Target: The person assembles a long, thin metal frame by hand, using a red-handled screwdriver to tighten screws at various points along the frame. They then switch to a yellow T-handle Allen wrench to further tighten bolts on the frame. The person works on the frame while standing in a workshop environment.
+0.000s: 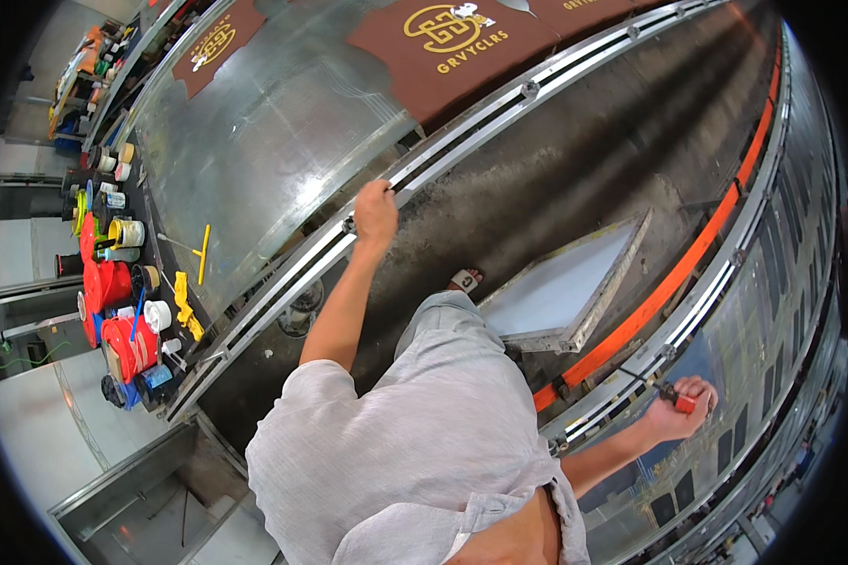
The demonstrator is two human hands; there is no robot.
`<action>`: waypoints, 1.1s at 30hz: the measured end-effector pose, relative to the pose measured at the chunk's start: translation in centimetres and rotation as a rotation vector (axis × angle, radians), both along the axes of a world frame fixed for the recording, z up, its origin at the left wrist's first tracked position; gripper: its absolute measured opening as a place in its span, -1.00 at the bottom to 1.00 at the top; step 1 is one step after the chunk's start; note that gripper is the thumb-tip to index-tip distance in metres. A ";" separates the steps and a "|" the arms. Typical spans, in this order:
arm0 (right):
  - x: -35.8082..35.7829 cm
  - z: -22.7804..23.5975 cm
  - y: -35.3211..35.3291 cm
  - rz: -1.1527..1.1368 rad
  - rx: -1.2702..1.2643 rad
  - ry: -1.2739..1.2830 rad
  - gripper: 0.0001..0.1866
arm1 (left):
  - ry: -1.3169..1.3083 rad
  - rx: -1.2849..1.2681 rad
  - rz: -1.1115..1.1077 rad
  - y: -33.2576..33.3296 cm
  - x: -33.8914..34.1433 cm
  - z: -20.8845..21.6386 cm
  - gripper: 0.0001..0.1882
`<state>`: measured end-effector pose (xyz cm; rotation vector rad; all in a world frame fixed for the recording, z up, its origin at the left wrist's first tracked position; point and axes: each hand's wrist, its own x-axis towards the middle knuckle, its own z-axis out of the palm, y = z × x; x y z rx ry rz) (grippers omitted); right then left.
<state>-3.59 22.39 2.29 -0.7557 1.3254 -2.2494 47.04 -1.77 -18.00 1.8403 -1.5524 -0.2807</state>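
Hands: well apart, the arms spread across the aisle between two long worktops.
Left hand (375, 215): fingers curled at the left rail (471, 134), perhaps for steadiness — though from here I can't tell whether they clamp the rail or pinch something small.
Right hand (674, 424): wrapped round the tool (685, 405), a full-fist hold that would suit turning or pressing.
Tool: red and black, maybe a screwdriver; it is over the edge of the right worktop (749, 367), its thin shaft pointing in toward the right rail (705, 311).
Frame (561, 282): pale in the middle, low in the aisle beside the right worktop, probably parked there to spare the surfaces; flat or leaning, I can't say.
Brown cloth (448, 47): spread flat on the left worktop (254, 141), likely so its yellow print lies smooth.
Tubs (127, 344): crowded by that worktop's end — seemingly handy, yet away from the cloth.
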 end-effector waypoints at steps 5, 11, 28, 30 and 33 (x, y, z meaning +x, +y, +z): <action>1.6 0.0 -2.4 0.036 -0.014 0.015 -0.87 | -0.111 0.100 -0.091 -0.2 1.9 -0.8 -0.88; 3.1 -0.7 -1.8 -0.180 0.130 0.072 -0.81 | -0.214 -0.114 -0.181 -0.1 0.8 0.5 -0.72; 13.0 -6.7 -1.6 0.253 1.043 0.182 -0.58 | -0.213 0.818 -1.596 10.5 -21.7 4.0 -0.29; 13.9 -6.6 -1.9 0.235 1.062 0.199 -0.54 | -0.063 0.756 -1.575 11.7 -21.1 1.1 -0.36; 13.0 -7.4 -2.3 0.188 0.986 0.243 -0.45 | 0.079 0.736 -1.529 11.3 -22.3 0.8 -0.40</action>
